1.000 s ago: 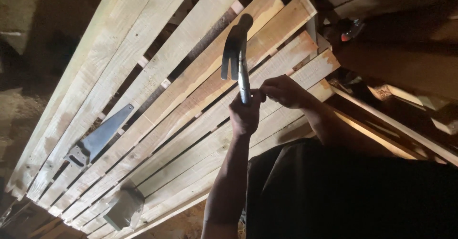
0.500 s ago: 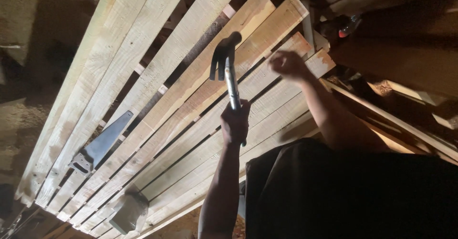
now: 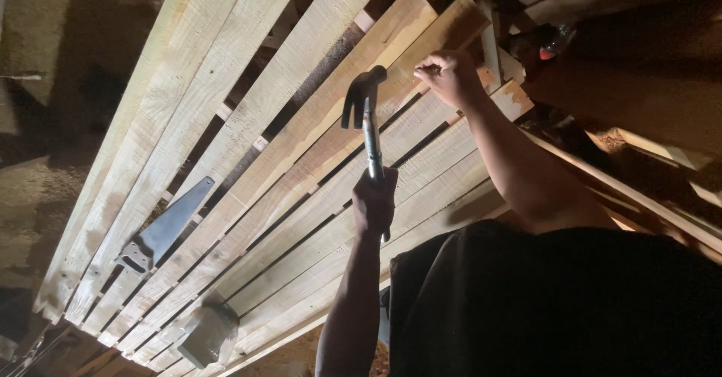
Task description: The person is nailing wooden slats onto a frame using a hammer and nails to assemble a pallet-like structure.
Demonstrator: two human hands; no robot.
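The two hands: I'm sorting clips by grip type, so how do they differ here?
The left hand is wrapped in a fist round the hammer handle; the right hand pinches its fingertips together against a wooden slat. The left hand sits lower and nearer the body, the right hand higher and farther out. Both are bare and over the slatted panel.

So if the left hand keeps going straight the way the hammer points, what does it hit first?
Most likely the pale wooden slat right under the hammer head. The left hand aims the hammer up along the boards, though how far the head stands off them is unclear.
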